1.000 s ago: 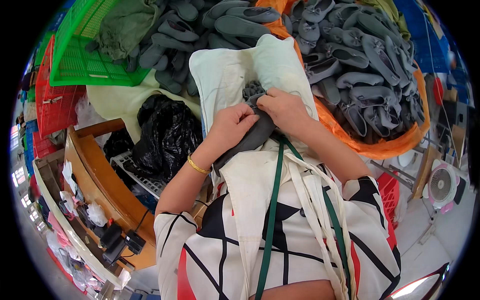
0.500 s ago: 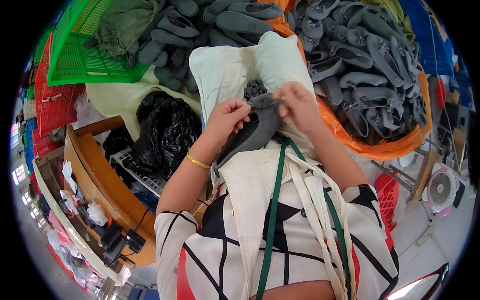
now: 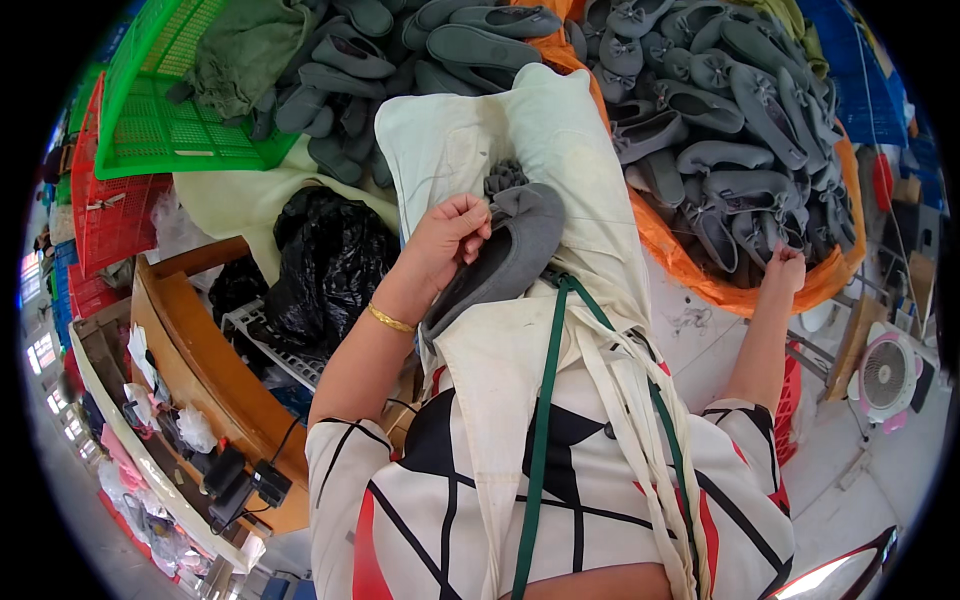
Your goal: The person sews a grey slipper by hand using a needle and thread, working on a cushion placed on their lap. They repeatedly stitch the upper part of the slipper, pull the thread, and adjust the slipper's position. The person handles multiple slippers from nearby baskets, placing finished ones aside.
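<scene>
On my lap lies a grey fabric slip-on shoe (image 3: 535,250), its toe pointing away from me and a small grey bow on it. My left hand (image 3: 452,235) is closed on the shoe's edge beside the bow. Far out to the right, my right hand (image 3: 786,268) is pinched at the rim of the orange bag, arm stretched. A fine thread (image 3: 610,220) runs from the toe of the shoe toward that hand; a needle cannot be made out. Just beyond the toe sits a small heap of grey bows (image 3: 505,178) on the pale cloth (image 3: 440,130) over my legs.
An orange bag (image 3: 700,290) full of grey shoes stands at the right. More grey shoes (image 3: 350,60) are piled ahead, beside a green crate (image 3: 170,140). To the left are a black plastic bag (image 3: 330,260) and a wooden drawer unit (image 3: 215,350). A fan (image 3: 888,372) stands far right.
My right hand has swung from the shoe out to the right, drawing the thread long. My left hand stays at the shoe, whose toe is now uncovered.
</scene>
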{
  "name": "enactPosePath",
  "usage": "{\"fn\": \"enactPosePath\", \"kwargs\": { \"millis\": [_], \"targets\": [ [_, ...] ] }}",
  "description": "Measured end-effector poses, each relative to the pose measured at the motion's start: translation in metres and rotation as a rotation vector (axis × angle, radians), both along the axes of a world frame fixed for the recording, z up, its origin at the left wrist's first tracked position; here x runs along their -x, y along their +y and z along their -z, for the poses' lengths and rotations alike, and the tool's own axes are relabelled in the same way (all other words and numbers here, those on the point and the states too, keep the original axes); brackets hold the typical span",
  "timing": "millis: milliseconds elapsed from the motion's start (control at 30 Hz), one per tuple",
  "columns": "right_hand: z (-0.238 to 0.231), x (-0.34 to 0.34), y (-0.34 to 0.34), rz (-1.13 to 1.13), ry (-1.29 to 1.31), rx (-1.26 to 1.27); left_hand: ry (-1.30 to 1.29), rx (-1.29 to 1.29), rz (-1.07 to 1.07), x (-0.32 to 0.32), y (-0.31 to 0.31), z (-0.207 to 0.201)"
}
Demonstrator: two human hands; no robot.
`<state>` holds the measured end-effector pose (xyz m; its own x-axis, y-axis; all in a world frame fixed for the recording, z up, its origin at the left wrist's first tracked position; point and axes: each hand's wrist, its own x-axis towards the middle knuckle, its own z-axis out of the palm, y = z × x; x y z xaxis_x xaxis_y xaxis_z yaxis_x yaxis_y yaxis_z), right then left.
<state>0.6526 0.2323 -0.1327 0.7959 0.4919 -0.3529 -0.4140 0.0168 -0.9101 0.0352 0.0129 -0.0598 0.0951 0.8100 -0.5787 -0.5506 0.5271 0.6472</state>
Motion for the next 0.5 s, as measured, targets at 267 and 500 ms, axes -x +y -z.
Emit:
{"fn": "enactPosePath", "kwargs": {
  "millis": [267, 500],
  "targets": [
    [0.008, 0.004, -0.024, -0.099, -0.074, -0.032, 1.032, -0.323, 0.316, -0.01, 0.02, -0.024],
    [-0.024, -0.004, -0.025, -0.12, -0.123, -0.039, 1.23, -0.435, 0.361, -0.018, 0.032, -0.025]
  ]
}}
